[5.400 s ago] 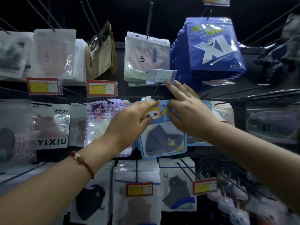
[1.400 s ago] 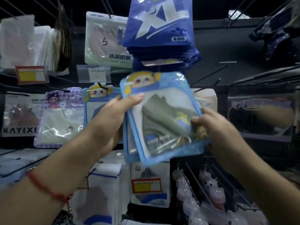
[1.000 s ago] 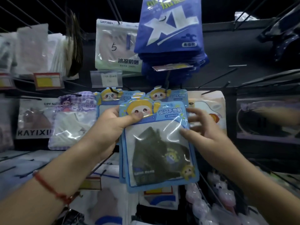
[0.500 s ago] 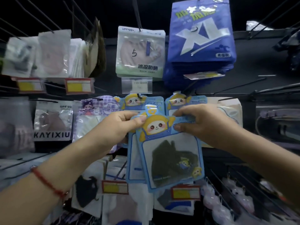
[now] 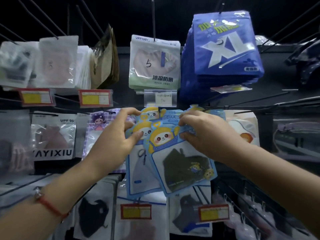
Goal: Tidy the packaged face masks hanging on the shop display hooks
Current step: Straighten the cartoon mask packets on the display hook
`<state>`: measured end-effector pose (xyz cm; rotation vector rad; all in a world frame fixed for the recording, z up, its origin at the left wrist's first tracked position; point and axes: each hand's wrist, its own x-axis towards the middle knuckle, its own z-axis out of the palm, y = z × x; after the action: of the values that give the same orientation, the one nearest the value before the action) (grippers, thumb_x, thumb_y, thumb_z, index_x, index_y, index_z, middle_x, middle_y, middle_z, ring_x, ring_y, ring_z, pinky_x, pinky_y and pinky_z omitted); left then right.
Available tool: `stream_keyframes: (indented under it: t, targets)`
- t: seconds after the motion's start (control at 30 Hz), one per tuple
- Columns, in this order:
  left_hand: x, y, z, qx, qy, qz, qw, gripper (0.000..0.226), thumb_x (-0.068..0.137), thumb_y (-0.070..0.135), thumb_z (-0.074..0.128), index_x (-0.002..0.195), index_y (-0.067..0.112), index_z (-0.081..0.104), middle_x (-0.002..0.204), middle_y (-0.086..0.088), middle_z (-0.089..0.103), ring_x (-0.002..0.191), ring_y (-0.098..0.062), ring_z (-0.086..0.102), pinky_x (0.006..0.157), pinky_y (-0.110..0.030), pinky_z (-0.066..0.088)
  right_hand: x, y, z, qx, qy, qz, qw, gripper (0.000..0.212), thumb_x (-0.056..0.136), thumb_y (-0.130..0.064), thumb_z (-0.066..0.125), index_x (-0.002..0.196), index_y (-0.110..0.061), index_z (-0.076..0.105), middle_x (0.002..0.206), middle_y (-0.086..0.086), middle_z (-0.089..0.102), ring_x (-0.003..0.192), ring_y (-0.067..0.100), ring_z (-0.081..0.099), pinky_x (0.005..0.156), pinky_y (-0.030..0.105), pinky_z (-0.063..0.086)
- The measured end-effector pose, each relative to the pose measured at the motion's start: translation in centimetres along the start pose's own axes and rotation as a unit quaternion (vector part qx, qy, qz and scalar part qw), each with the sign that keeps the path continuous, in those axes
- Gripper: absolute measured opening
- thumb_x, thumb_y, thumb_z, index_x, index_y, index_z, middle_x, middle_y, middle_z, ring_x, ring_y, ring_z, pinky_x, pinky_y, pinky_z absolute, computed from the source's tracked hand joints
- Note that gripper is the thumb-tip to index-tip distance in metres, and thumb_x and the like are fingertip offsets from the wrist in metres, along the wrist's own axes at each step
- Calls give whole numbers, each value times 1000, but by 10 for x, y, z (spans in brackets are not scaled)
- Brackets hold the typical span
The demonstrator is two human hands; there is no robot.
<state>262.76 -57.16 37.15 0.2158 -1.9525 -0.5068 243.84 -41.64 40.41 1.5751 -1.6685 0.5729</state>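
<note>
Two light-blue cartoon mask packets are up at the middle row of hooks. The front packet (image 5: 183, 167) holds a dark mask and tilts to the right; the packet behind it (image 5: 138, 172) shows a handwritten number. My left hand (image 5: 117, 139) pinches the top of the rear packet by its yellow cartoon head. My right hand (image 5: 204, 134) grips the top right of the front packet. Another blue cartoon packet (image 5: 152, 114) hangs on the hook behind them. The hook tip is hidden by the packets and my fingers.
Above hang a green-white mask packet (image 5: 154, 63) and a thick stack of blue XL packets (image 5: 225, 49). A purple cartoon packet (image 5: 98, 125) and a KAYIXIU packet (image 5: 53, 135) hang at left. Bare wire hooks (image 5: 259, 99) stick out at right. Price tags (image 5: 136, 211) sit on the lower row.
Both hands have raised the blue packets from chest height up to the hook row. My right hand shifted from the packet's side to its top, and the two packets fanned apart.
</note>
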Motion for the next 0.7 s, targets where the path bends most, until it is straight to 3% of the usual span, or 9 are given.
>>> stream_keyframes:
  t: [0.1,0.2,0.33,0.47,0.63,0.7]
  targets:
    - [1,-9,-3,40,6,39,998,22,97,22,62,109,40,55,104,16,70,98,4,67,85,-29,55,6,-5,11,-23,-40,-22,999,24,97,-34,56,119,-26,57,160,-11,23,128,22,50,89,39,49]
    - [7,-14,-5,76,15,89,993,21,98,15,62,109,32,69,107,26,69,106,11,60,91,-12,47,12,-7,19,-46,-58,-21,997,20,97,-33,56,116,-27,54,165,-7,7,132,25,45,83,37,50]
    - [16,-20,-5,96,28,150,984,28,98,9,61,119,23,71,111,22,66,108,11,59,91,-8,45,14,-5,26,-61,-13,-56,996,17,95,-28,59,110,-21,55,163,1,14,139,26,37,83,37,47]
    - [25,-23,-5,96,41,199,974,29,99,7,59,124,17,70,110,11,69,107,5,62,90,-13,49,16,1,27,-77,39,-119,989,13,89,-19,62,99,-11,59,156,16,31,145,31,26,96,49,50]
    - [37,-29,0,93,62,233,966,28,101,9,57,125,14,69,100,11,66,95,6,61,78,-7,43,27,7,21,-127,64,-157,977,11,89,-18,55,92,-9,61,160,17,23,149,31,19,117,35,21]
    - [42,-31,5,70,63,222,971,28,102,11,56,127,15,68,101,9,67,96,1,63,80,-15,48,28,8,19,-138,62,-161,975,13,89,-20,52,91,-10,61,161,16,20,150,30,17,118,33,15]
